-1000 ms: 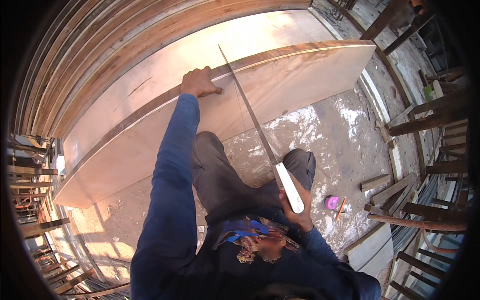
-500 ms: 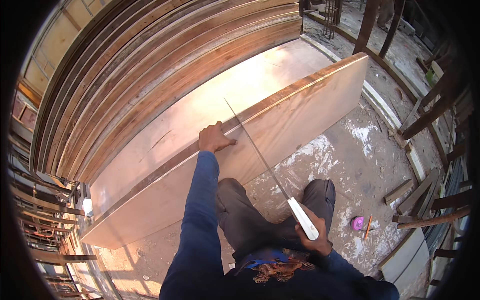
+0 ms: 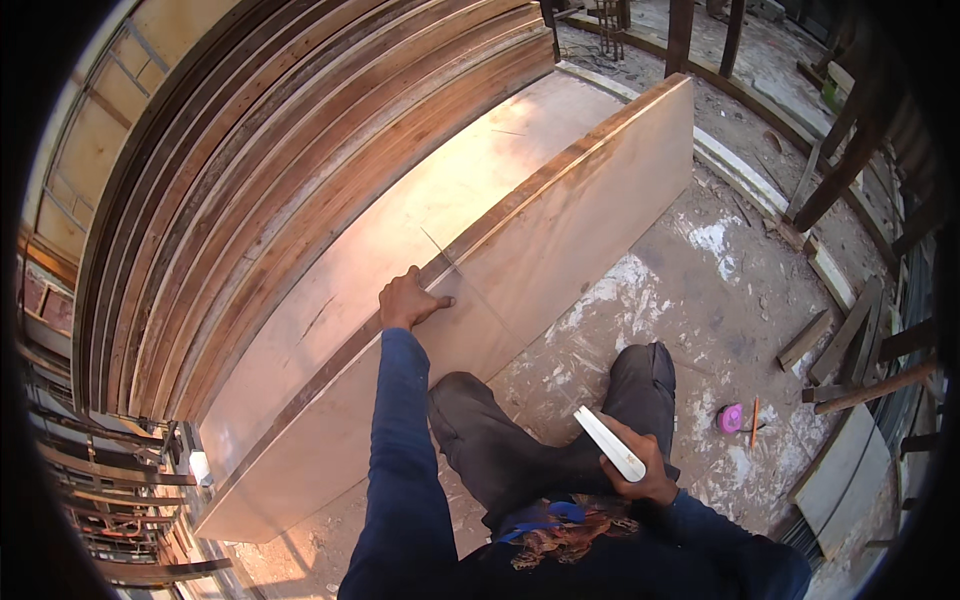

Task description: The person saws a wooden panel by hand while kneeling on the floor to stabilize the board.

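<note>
A long plywood board (image 3: 600, 190) stands on its side edge across the view, its dark top edge facing up. My left hand (image 3: 408, 300) grips that top edge, thumb over the near face. My right hand (image 3: 642, 462) is wrapped round the white handle (image 3: 608, 440) of a handsaw, low in front of my right leg. The saw's thin blade, smeared by motion and faint, crosses the board's top edge just right of my left thumb.
Behind lies a pale sheet (image 3: 330, 270) against stacked timber-edged panels (image 3: 300, 120). A pink tape measure (image 3: 730, 419) and orange pencil (image 3: 755, 424) lie on the dusty floor at right, near loose offcuts (image 3: 805, 338). Wooden posts (image 3: 840, 170) line the right side.
The saw blade, sharp in both earlier frames, is now blurred with movement. My left hand keeps its place on the board's edge. The camera view has shifted, showing more stacked panels.
</note>
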A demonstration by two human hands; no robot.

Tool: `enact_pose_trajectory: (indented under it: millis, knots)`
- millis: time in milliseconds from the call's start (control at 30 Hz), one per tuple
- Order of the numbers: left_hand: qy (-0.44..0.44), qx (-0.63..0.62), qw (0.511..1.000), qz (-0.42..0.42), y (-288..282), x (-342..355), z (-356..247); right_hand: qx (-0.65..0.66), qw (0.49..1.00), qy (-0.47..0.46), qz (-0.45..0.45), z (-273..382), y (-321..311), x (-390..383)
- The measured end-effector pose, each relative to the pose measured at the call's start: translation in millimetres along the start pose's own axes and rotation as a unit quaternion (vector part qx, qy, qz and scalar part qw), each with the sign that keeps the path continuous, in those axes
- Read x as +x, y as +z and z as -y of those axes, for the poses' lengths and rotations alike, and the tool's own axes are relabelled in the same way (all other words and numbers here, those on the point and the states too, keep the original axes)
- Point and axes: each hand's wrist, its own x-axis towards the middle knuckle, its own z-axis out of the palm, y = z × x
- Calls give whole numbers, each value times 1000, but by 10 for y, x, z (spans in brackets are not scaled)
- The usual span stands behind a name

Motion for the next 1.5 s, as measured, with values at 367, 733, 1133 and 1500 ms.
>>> enact_pose_trajectory:
  millis: [367,733,1133,1500]
  knots:
    - [-18,-28,999,29,-83,-142,-64,47,999,-13,-20,-351,334,483]
    - [-7,4,1000,-8,-167,-200,-150,107,988,-80,-83,-494,976,2114]
    - [-9,-17,1000,4,-58,-137,-97,79,996,-28,-23,-112,572,1522]
    - [-11,-12,1000,23,-9,8,-22,31,999,15,-20,98,-21,6]
